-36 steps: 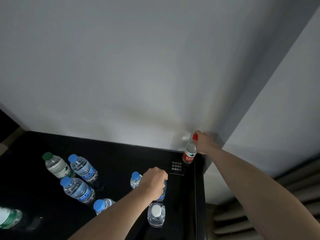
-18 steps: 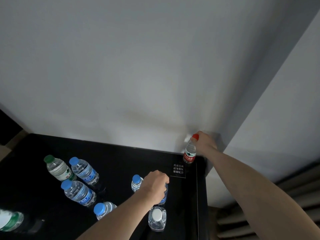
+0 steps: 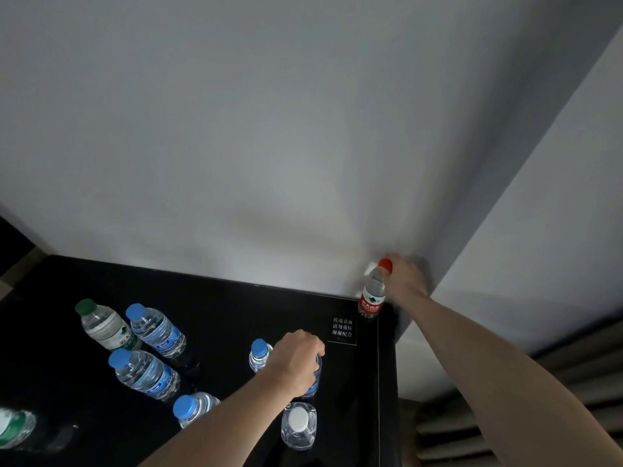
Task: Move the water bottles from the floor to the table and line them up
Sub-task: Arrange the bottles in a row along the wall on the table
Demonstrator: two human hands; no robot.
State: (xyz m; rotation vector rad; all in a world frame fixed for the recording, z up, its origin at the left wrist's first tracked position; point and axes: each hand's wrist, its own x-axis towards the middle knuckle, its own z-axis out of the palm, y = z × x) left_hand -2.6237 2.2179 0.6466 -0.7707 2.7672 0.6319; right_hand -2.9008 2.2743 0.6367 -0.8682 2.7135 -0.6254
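Several water bottles stand on the black table point(image 3: 219, 311). My right hand point(image 3: 403, 276) grips the neck of a red-capped bottle point(image 3: 372, 294) that stands at the table's far right corner by the wall. My left hand point(image 3: 296, 362) is curled over the top of a blue-labelled bottle point(image 3: 313, 382), hiding its cap. A blue-capped bottle point(image 3: 259, 355) stands just left of that hand and a white-capped bottle point(image 3: 298, 426) just in front of it. Further left stand a green-capped bottle point(image 3: 104, 326) and three blue-capped ones point(image 3: 156, 330), point(image 3: 143, 374), point(image 3: 192, 407).
A grey wall rises right behind the table. A small sign with white characters point(image 3: 342, 328) lies on the table near the right corner. Another green-labelled bottle point(image 3: 15, 429) shows at the left edge. Right of the table's edge are grey slats point(image 3: 505, 399) lower down.
The view has tilted slightly, so everything sits a bit lower in the frame. Both hands keep their hold on the same bottles and hardly move.
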